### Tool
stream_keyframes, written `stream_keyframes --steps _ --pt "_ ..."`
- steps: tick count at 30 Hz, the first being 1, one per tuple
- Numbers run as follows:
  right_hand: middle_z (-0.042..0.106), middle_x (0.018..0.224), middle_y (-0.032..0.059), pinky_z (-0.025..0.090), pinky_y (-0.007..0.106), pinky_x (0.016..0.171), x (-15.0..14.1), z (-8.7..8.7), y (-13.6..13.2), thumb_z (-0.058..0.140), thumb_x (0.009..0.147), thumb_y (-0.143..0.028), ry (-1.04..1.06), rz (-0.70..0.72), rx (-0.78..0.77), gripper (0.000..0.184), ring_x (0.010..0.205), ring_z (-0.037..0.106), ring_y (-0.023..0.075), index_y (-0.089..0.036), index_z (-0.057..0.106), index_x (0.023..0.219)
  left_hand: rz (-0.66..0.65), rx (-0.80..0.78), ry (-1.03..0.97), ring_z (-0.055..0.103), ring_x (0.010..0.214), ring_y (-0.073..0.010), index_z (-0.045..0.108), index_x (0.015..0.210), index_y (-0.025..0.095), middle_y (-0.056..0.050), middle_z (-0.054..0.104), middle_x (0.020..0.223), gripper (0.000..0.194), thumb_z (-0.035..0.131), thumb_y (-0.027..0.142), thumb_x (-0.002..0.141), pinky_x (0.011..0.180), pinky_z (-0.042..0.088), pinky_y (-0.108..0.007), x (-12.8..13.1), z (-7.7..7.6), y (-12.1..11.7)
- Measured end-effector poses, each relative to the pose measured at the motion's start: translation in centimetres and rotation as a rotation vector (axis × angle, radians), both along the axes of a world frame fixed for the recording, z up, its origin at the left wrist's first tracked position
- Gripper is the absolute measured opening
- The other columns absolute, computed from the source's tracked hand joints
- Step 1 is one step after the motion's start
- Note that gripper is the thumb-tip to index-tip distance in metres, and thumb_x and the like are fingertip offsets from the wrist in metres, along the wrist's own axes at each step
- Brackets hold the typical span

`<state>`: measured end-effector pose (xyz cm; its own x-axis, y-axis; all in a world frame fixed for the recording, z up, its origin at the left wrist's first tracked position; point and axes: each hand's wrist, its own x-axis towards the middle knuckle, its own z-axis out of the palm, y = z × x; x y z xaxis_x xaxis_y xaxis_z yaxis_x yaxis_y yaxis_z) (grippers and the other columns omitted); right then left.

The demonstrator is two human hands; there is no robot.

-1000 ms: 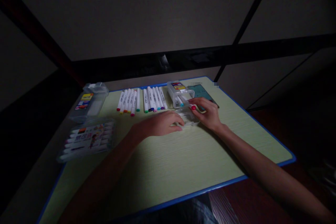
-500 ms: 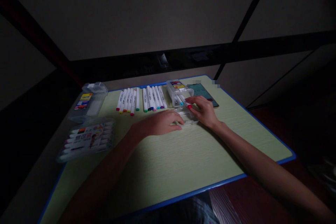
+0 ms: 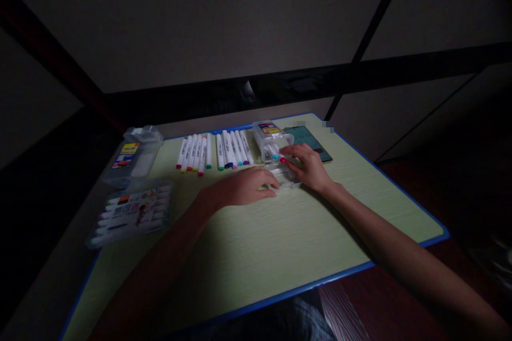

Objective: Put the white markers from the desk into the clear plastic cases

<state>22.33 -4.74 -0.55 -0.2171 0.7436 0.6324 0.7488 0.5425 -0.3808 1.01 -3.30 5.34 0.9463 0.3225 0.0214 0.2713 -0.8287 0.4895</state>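
My left hand (image 3: 251,186) rests at the left edge of the clear lid (image 3: 283,177), with thumb and fingers apart. The lid belongs to an open clear plastic marker case (image 3: 260,145), lying with its mouth toward me. At that mouth my right hand (image 3: 310,166) pinches a red-capped marker (image 3: 282,159), which is partly inside. A blue-capped marker (image 3: 274,156) lies in the case just left of it. Left of the case are two groups of white markers with coloured caps, one group (image 3: 232,149) nearer and another (image 3: 194,153) farther left.
A phone (image 3: 310,141) lies right of the case. At the table's left stand an open clear case (image 3: 134,154) and a closed case full of markers (image 3: 132,216). The pale table (image 3: 256,245) has a blue edge, with a wall behind it.
My right hand has pushed the red-capped marker farther into the case, so its cap now sits beside the blue one. My left hand stays about where it was.
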Motion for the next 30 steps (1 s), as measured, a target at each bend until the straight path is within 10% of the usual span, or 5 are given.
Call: stream_keyframes --steps 30 --pt "0.065 0.107 0.0083 0.049 0.030 0.068 -0.10 0.29 -0.20 0.046 0.074 -0.008 -0.028 0.009 -0.142 0.041 0.071 0.061 0.0165 -0.018 0.055 0.114 -0.008 0.008 -0.004 0.055 0.096 -0.0157 0.061 0.099 0.014 -0.007 0.064 0.100 0.019 0.053 0.018 0.082 0.089 0.042 -0.032 0.05 0.01 -0.23"
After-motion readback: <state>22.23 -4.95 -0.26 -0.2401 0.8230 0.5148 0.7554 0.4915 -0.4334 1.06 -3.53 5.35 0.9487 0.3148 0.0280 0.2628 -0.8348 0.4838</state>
